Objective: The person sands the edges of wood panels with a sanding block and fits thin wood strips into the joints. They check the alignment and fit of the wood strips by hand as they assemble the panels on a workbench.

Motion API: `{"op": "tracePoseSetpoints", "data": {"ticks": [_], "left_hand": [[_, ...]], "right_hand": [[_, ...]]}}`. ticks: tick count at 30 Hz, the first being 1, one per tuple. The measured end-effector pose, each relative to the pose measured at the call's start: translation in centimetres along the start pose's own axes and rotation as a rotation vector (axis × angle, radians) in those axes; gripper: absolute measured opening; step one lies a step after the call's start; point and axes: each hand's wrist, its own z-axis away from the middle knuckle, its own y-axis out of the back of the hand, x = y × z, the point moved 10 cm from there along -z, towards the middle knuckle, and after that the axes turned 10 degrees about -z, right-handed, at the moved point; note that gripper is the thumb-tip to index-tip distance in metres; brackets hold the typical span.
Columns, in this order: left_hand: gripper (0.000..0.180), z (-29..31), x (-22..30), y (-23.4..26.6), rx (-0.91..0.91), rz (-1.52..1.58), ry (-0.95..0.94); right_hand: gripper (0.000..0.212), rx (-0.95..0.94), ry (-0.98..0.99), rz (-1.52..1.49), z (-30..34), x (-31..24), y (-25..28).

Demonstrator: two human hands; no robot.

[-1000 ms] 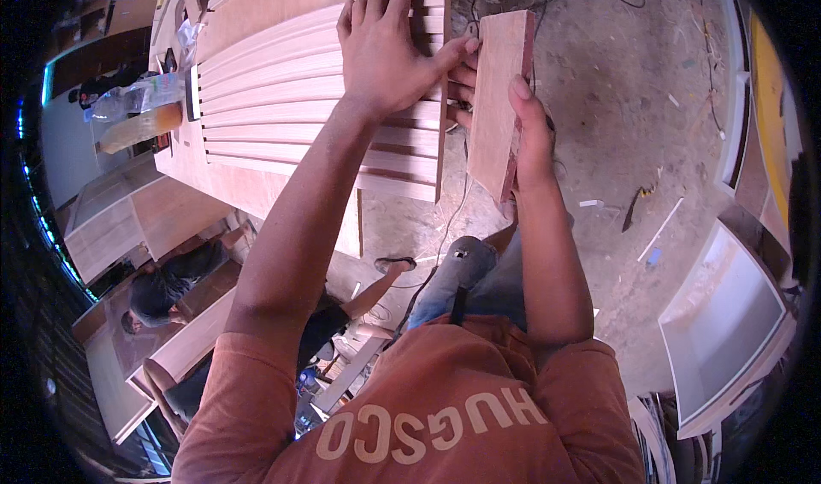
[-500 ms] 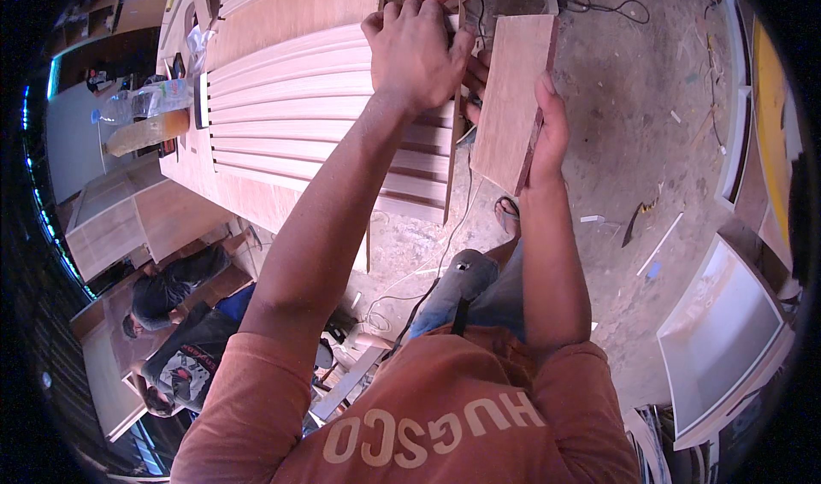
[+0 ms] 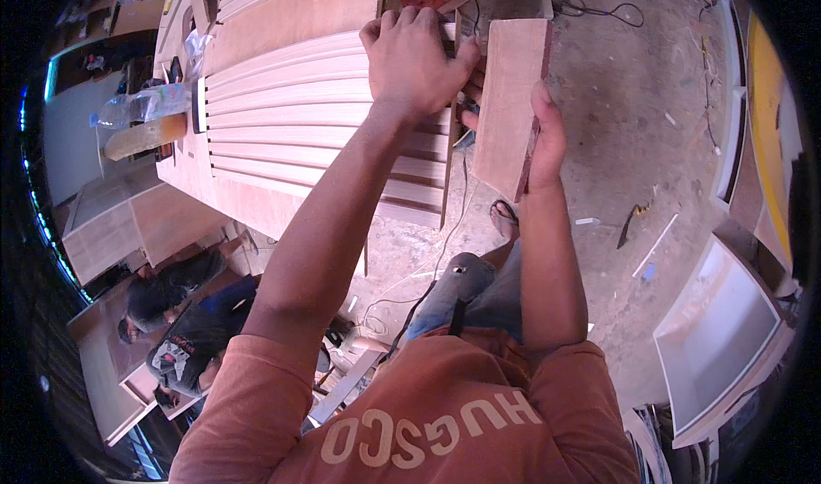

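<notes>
A slatted wooden panel of pale parallel strips lies on a wooden worktop. My left hand rests over its right end, fingers curled on the slats and thumb pointing toward the end edge; what lies under the fingertips is hidden. Just right of that end, my right hand grips a short flat wooden board held upright off the panel. The thumb lies along the board's right edge, and fingertips show past its left edge, close to the panel's end.
Plastic bottles lie at the worktop's left end. Two people sit low at the left, near wooden panels. A black cable and scraps lie on the concrete floor at the right, where a white-lined tray-like piece leans.
Both hands and the board stay nearly in place, the board shifting slightly left. The nearer person at the left has leaned lower.
</notes>
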Motion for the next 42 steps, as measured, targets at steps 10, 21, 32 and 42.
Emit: {"op": "tracePoseSetpoints", "data": {"ticks": [10, 21, 32, 42], "left_hand": [[0.039, 0.3, -0.2, -0.1, 0.069, -0.002, -0.024], [0.074, 10.0, -6.4, 3.0, 0.06, 0.092, -0.11], [0.075, 11.5, -6.0, 1.0, -0.023, -0.058, -0.105], [0.074, 11.6, -6.0, 0.7, 0.021, -0.04, -0.096]], "right_hand": [[0.08, -0.084, -0.025, 0.039, -0.4, -0.1, -0.9], [0.069, 0.072, 0.097, 0.79, -1.9, -0.8, 0.2], [0.066, 0.102, 0.211, 0.759, -3.9, -0.1, 0.1], [0.055, 0.046, -0.054, 0.88, 5.7, 2.2, 1.7]]}}
